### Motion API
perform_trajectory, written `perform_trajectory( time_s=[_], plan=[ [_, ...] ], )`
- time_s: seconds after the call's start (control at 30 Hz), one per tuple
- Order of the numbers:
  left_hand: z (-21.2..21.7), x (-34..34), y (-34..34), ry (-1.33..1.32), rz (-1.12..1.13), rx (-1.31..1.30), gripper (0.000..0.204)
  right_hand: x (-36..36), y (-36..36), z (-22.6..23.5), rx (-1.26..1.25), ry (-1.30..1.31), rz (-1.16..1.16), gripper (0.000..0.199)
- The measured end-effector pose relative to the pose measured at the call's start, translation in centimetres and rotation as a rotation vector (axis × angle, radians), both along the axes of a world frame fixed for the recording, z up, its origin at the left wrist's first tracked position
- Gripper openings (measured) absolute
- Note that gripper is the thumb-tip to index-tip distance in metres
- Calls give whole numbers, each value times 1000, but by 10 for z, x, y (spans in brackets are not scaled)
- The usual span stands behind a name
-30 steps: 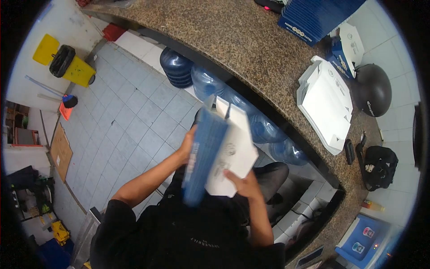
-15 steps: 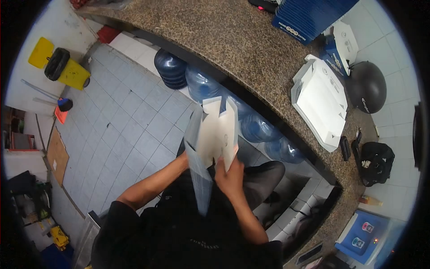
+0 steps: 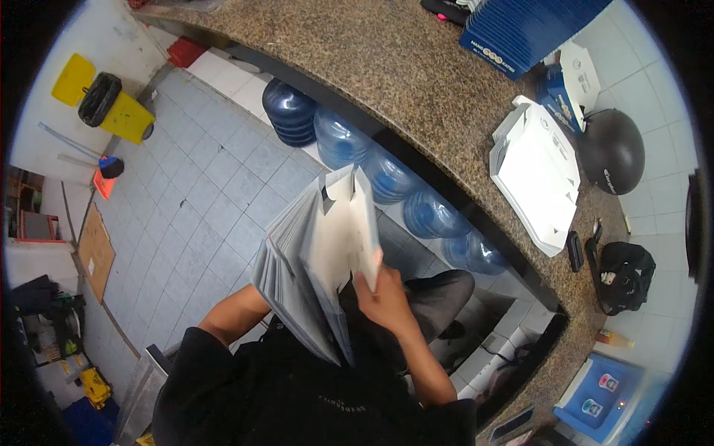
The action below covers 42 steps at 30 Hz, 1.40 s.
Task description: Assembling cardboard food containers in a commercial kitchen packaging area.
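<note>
In front of my body a thick stack of flat white cardboard box blanks stands on edge, fanned apart at its left side. Against its right side one box blank is partly folded, its pale inner face and upper flaps showing. My right hand pinches the right panel of this blank near its lower end, thumb on the inside. From the left my left forearm reaches behind the stack, which hides that hand and its fingers.
Along the right runs a granite counter with stacked white cardboard pieces, blue boxes, a black helmet and a black bag. Large blue water jugs line up beneath it. A yellow bin stands far left on the tiled floor.
The stack has swung left and spread, so many sheet edges show now. The partly folded blank has turned and shifted slightly left, with my right hand still on its panel.
</note>
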State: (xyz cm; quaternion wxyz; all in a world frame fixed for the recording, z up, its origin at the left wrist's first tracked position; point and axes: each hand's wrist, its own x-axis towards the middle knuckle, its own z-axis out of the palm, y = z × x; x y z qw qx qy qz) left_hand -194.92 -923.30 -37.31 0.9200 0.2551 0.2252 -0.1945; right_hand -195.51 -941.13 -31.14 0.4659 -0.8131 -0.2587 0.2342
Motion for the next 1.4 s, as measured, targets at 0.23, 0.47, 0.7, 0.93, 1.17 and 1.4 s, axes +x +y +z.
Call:
perform_trajectory(
  time_s=[0.23,0.47,0.7,0.93,1.17,1.4],
  plan=[
    [-12,-7,-5,-28,69,-18,44,-20,46,12,50,-20,-71,101],
    [-17,-14,2,-25,111,-50,45,-8,38,18,146,-97,-57,98],
    [-26,-18,7,2,211,-36,45,-4,38,14,152,-137,-107,77],
    [-37,-20,77,27,380,-66,46,75,-12,18,8,9,-163,45],
    [-3,-15,165,-76,-37,224,51,151,15,-10,12,299,188,47],
    [-33,-7,162,102,-349,761,47,159,102,-64,-413,-138,191,48]
  ],
)
